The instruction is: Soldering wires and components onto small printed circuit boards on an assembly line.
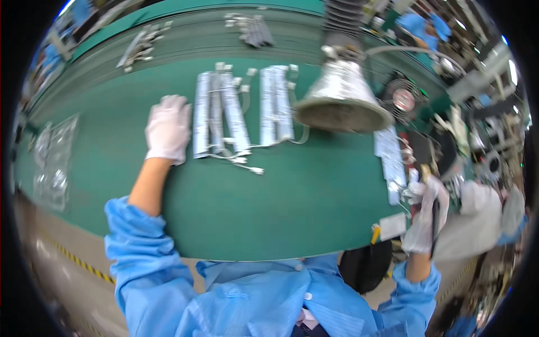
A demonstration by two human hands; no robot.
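Note:
My left hand (168,128), in a white glove, lies flat and empty on the green work mat (258,208), fingers stretched away from me. Just right of it are several long, flat silvery-blue strips (236,115) with thin white wires and small white connectors (256,171). A second group of such strips (275,106) lies further right. At the table's right edge my right hand (429,210), also gloved, is closed, with a dark slim shape along it; blur hides what it grips. Beside that hand lie more silvery-blue strips (391,160).
A foil-wrapped extraction hood (345,92) hangs over the table on a ribbed hose. Behind it stands a small fan (403,100). Clear plastic bags (54,160) lie far left. More wired strips (250,29) sit along the back. A white card (392,226) is near the right edge.

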